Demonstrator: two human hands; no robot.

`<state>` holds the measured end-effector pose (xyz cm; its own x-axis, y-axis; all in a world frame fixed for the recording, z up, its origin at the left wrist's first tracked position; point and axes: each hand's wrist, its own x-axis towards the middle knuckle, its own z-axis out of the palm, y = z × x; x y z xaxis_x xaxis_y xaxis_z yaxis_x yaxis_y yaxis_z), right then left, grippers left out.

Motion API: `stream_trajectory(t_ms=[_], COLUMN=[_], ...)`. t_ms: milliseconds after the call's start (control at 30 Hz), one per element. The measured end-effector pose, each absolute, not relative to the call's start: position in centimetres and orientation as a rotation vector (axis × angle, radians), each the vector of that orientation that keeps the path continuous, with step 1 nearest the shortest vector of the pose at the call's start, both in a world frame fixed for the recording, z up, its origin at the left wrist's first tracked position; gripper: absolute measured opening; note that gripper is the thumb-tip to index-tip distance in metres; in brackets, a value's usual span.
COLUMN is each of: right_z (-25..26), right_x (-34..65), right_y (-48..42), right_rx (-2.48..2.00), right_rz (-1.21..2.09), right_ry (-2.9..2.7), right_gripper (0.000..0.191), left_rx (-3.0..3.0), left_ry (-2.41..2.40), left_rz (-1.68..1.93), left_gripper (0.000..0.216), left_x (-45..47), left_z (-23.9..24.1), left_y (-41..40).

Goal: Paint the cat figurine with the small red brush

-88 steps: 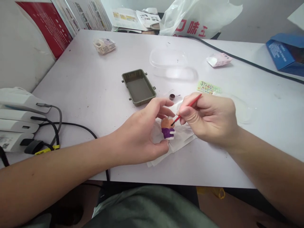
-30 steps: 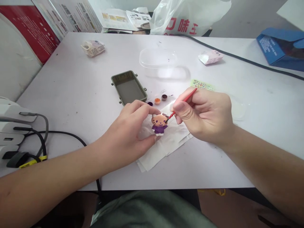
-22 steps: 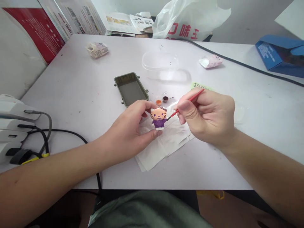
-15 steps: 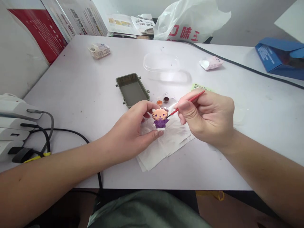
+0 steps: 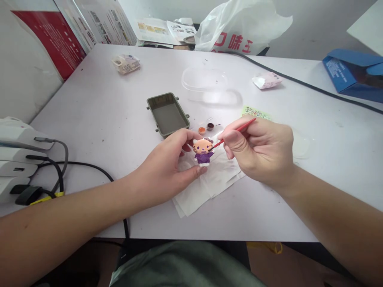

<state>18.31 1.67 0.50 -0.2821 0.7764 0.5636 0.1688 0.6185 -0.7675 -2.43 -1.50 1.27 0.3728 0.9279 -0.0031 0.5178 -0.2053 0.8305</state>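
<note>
Cat figurine (image 5: 202, 152), its face coloured orange and clothing purple, feet left white, is pinched over tissues (image 5: 209, 185) in the left hand (image 5: 172, 163), while a red brush (image 5: 245, 125), gripped by the right hand (image 5: 260, 148), is apparently touched to its cheek.

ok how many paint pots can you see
2: the orange pot, just beyond the fingers of the left hand, and the dark pot, right beside it. That hand may hide more.
</note>
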Motion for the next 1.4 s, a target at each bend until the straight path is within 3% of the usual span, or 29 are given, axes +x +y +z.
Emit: stream_trajectory(t_ms=[1400], right_z=[0.74], right_x=[18.5], right_y=[2.33], right_rx=[-0.877], right_rz=[0.618], right_ry=[-1.785], right_gripper=[0.021], left_rx=[1.867], left_ry=[1.28], left_rz=[0.663], left_gripper=[0.041], left_x=[-2.59], left_z=[0.84], left_y=[-1.31])
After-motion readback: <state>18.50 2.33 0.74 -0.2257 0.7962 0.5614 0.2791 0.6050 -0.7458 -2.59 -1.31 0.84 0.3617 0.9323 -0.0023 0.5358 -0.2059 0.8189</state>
